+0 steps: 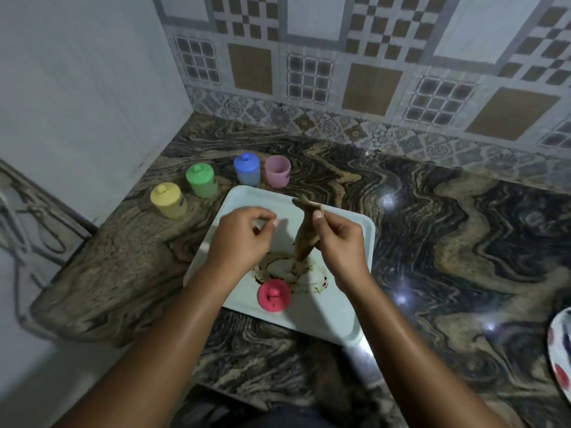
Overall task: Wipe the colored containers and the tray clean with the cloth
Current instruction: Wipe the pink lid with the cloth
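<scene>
Farthest to the left of the tray (340,322), a yellow pot (168,201) with a knobbed lid stands on the marbled counter (432,242). A green pot (201,181) is next, closer to the tray's far left corner. A blue pot (246,170) and a pink cup (277,172) with no lid stand side by side just behind the tray's far edge. Over the left half of the tray the left hand (241,239) hovers with its fingers curled and the thumb close to the fingertips; whether it pinches anything I cannot tell. On the near part of the tray sits a red lid (274,295) with a knob on top, and whether a pot is under it cannot be told. It touches the near side of a ring of brown stain (312,284) spread across the tray's middle. Above that stain hangs a brown cloth (306,237), its lower end reaching down to the stain and its upper end sticking up past the thumb. The right hand (340,242) grips the cloth over the right half of the tray, apart from the left hand. Well to the right of the tray, a plate (560,350) with red spots shows at the picture's edge.
</scene>
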